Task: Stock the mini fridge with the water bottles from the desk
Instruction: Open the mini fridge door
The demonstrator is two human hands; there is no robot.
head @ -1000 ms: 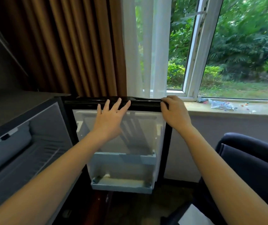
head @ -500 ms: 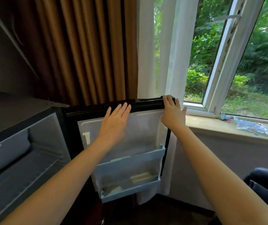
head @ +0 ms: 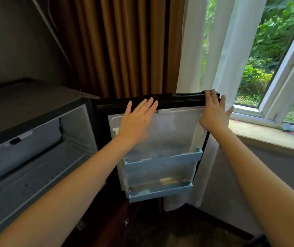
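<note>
- The mini fridge (head: 35, 125) sits at 9 o'clock in the view. Its open front faces toward 4 o'clock, and the pale inside walls and a wire rack show.
- The fridge door (head: 169, 134) stands swung wide at the centre, with its white inner face toward the camera. Its long axis is upright and leans slightly. The hinged edge is at 9 o'clock against the fridge body, and the free edge is at 3 o'clock toward the window (head: 271, 65).
- Two pale blue door shelves (head: 164, 159) run crosswise on the lower half of the door, one above the other.
- The left hand (head: 135, 120) lies flat on the door's upper inner face. Its fingers are straight and together, their tips reach the black top edge, and it grasps nothing.
- The right hand (head: 214, 114) rests on the door's top corner at 1 o'clock. Its fingers are straight with one splayed sideways, and they curl round nothing.
- A brown curtain (head: 124, 47) hangs at 12 o'clock behind the door, with a white sheer curtain (head: 219, 47) beside it.
</note>
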